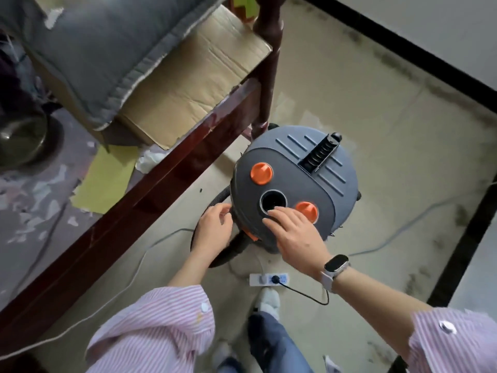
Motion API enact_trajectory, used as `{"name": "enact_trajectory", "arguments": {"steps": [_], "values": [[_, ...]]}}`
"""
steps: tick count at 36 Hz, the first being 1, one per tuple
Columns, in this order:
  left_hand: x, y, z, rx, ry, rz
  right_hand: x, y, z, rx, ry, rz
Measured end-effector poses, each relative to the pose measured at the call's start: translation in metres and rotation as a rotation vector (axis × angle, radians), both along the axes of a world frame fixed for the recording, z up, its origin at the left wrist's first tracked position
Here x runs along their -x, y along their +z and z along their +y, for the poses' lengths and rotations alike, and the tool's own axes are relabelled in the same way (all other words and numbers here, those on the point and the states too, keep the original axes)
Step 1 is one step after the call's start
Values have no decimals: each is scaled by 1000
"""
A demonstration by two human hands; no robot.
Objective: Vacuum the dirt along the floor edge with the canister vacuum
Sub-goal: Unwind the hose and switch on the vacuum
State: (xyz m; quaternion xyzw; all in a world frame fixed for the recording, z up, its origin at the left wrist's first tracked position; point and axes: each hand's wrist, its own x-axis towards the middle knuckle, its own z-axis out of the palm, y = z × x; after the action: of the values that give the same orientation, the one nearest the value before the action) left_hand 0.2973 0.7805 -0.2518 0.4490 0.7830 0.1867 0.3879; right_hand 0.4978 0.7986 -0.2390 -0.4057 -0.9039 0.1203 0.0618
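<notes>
The round grey plastic canister vacuum (pixel 295 189), smooth-domed with moulded ribs and a black ridged handle, stood on the pale, dusty floor (pixel 376 162) just beside the turned leg of the dark red lacquered wooden bed frame (pixel 172 168); a smear of dark dirt (pixel 398 68) lay beyond the vacuum along the black floor border. On the vacuum's near side, the left hand (pixel 213 227) reached down with loosely curled fingers at the black corrugated hose (pixel 234 246); whether they gripped it could not be told. On the vacuum's lid, the right hand (pixel 293 234) rested with straight, spread fingers beside the open round port (pixel 273 201), flanked by two orange ridged plastic knobs (pixel 261 173). Nearer than the vacuum lay a white power strip (pixel 269 279) with a black plug seated. The step appeared preparatory: steadying the lid by flat pressure while the hose was seated would likely keep the light canister from rolling.
</notes>
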Motion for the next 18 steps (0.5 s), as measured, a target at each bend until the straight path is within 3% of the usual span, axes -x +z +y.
{"name": "enact_trajectory", "arguments": {"steps": [4, 11, 14, 18], "values": [[32, -51, -32, 160, 23, 11, 22, -44, -35, 123, 169, -96], [86, -164, -80, 390, -87, -24, 87, -137, -70, 231, 109, -234], [100, -215, -84, 411, 88, -104, 121, -186, -72, 305, 102, -350], [118, -272, -97, 511, 374, -311, 162, -240, -81, 428, 108, -672]]}}
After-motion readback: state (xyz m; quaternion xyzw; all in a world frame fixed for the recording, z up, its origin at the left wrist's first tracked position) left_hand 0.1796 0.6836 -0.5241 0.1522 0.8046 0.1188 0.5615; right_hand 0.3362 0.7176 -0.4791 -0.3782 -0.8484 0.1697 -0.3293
